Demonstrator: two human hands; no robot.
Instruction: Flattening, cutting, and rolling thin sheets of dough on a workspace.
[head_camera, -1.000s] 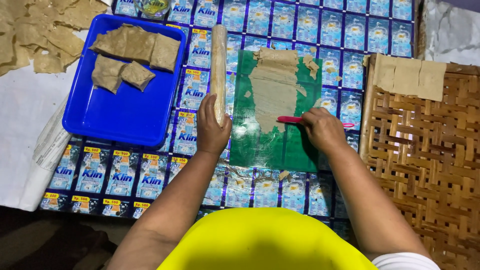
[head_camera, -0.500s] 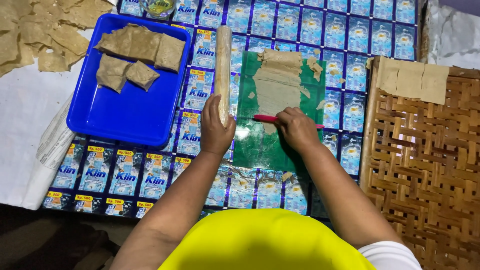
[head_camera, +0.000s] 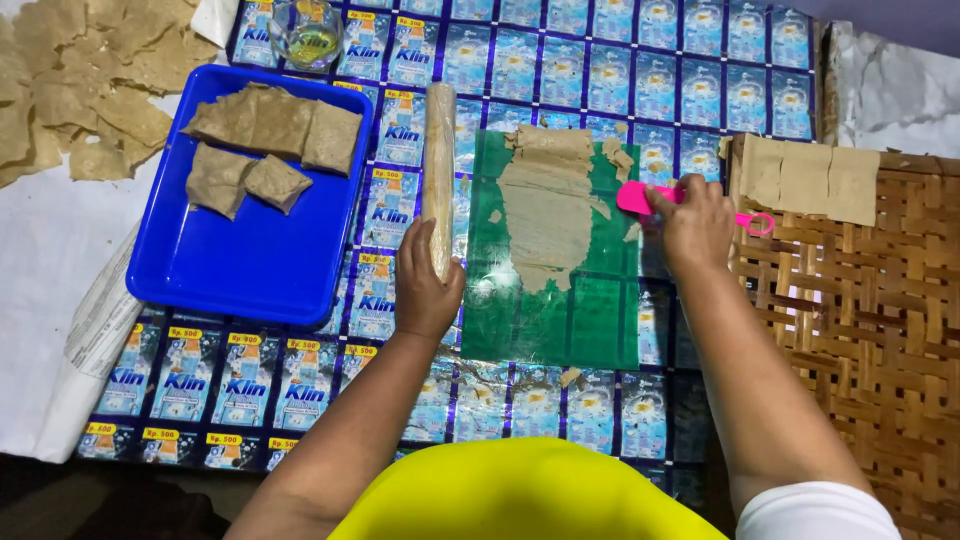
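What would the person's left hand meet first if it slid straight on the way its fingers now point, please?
The left hand points up along the rolling pin it already grips, so past the pin's far end it would probably first meet the sachet-printed mat; the glass cup sits off to the left.

A mat of flattened sachet wrappers (head_camera: 300, 385) covers the middle, running from near to far: rows of small rectangles, blue and white with yellow corner tags and silvery edges.

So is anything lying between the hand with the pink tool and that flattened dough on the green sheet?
Nothing visible does. The right hand holds the pink tool just right of the flattened dough; only bare green sheet and small scraps lie between.
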